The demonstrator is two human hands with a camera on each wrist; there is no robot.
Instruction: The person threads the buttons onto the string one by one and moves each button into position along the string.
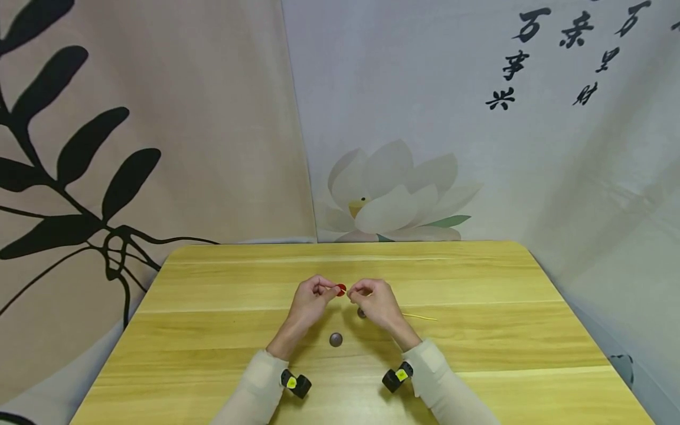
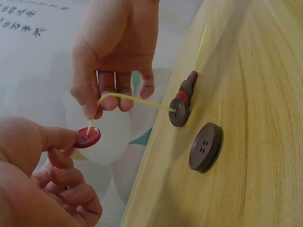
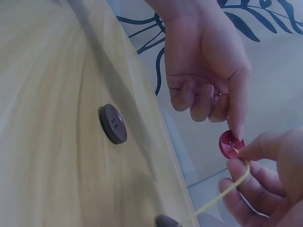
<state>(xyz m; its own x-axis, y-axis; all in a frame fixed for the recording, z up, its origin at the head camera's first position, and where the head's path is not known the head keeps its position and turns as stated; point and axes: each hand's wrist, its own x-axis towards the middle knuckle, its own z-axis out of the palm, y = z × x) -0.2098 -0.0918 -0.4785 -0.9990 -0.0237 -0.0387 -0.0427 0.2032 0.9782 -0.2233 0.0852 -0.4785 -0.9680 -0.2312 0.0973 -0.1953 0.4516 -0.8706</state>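
Note:
My left hand (image 1: 310, 299) pinches a red four-hole button (image 2: 90, 137) by its edge between thumb and forefinger, above the table. Close beside it, my right hand (image 1: 378, 301) pinches the yellow string (image 2: 142, 100) just above the button's face. The string's end meets the button at a hole; how far it passes through is hidden. From the right hand the string runs down to a brown button (image 2: 177, 113) on the table, in line with several more red and brown buttons (image 2: 186, 87) behind it. A loose brown button (image 1: 336, 339) lies between my forearms.
The wooden table (image 1: 212, 354) stretches out on both sides of my hands. To the right of my right hand, the string's tail (image 1: 421, 317) lies on the tabletop. A printed cloth backdrop (image 1: 223, 118) hangs beyond the table's far edge.

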